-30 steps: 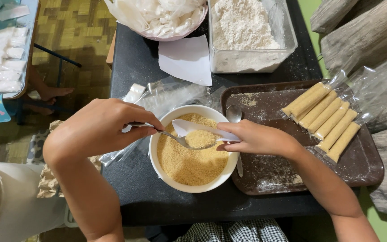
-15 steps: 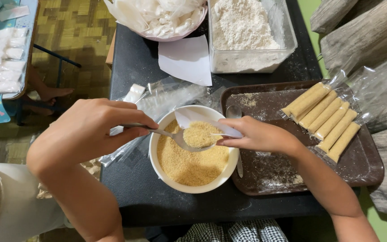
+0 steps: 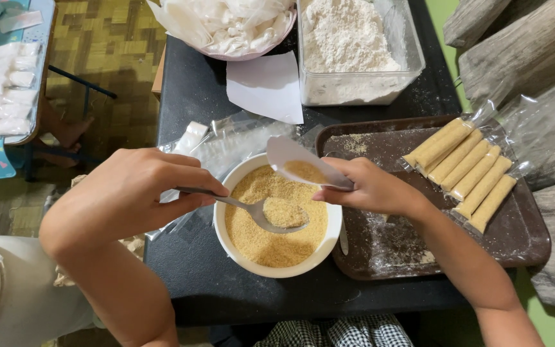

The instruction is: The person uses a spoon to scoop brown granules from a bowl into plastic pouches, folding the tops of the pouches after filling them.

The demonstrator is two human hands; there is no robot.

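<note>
Head view: left hand (image 3: pixel 130 193) grips spoon (image 3: pixel 252 209) in crumb bowl (image 3: pixel 226 231), frame centre; right hand (image 3: pixel 374 189) pinches wrapper (image 3: pixel 300 164).

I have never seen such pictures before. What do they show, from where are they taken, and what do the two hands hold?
There is no machine, only a person; the camera sits on their head and looks down. The left hand holds a metal spoon with golden crumbs above a white bowl of the same crumbs. The right hand holds a small white wrapper open over the bowl. All stands on a dark table. At the right, a brown tray carries filled rolls. Behind are a clear container of white powder and a pink bowl.
</note>
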